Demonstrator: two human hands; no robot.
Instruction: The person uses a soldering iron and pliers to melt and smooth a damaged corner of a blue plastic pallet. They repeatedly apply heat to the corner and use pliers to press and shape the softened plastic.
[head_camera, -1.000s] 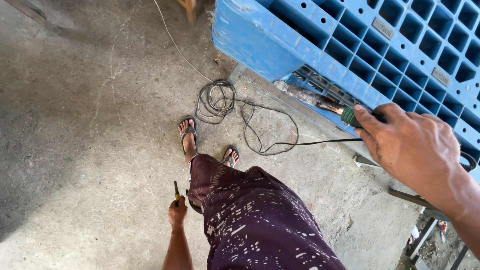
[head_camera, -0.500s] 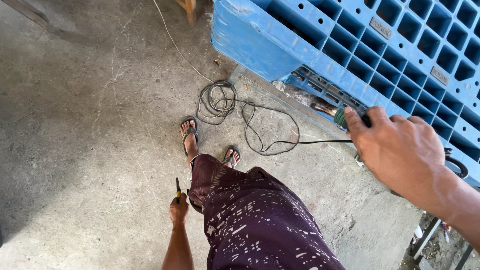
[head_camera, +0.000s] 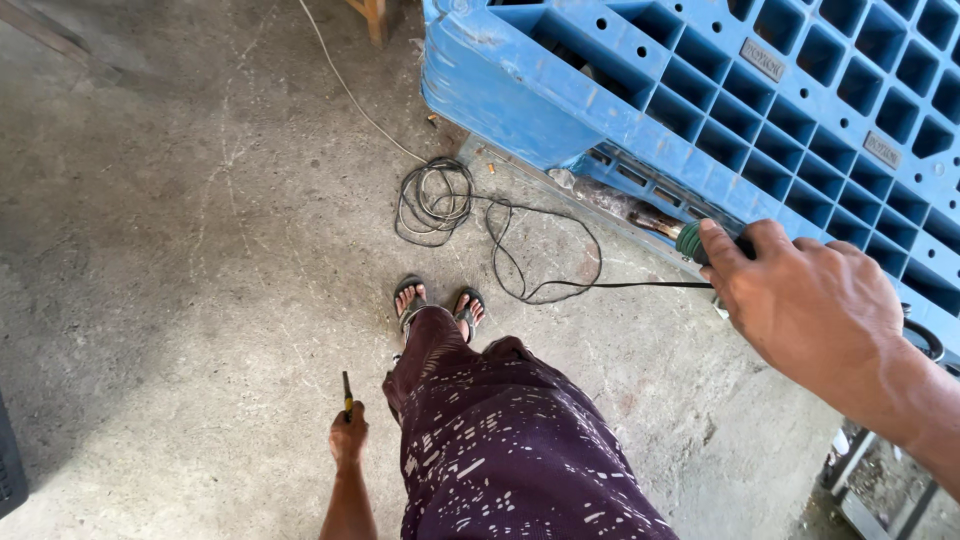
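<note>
Green tool (head_camera: 692, 241) in right hand (head_camera: 800, 305) closed grip; left hand (head_camera: 348, 437) grip clenches screwdriver (head_camera: 347, 391).

The concrete floor (head_camera: 170, 250) lies open from 7 to 11 o'clock. A coiled black cable (head_camera: 435, 200) sprawls at 12 o'clock, just ahead of the feet (head_camera: 437, 303). The blue pallet (head_camera: 800, 110) walls off 1 to 3 o'clock. Metal legs (head_camera: 860, 480) crowd 4 o'clock.

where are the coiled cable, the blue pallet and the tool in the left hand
coiled black cable (head_camera: 435, 203): head view, on the loops of the coil
blue plastic pallet (head_camera: 520, 95): head view, on its scuffed near side wall
small tool in the left hand (head_camera: 347, 389): head view, on the shaft above the fist
</note>
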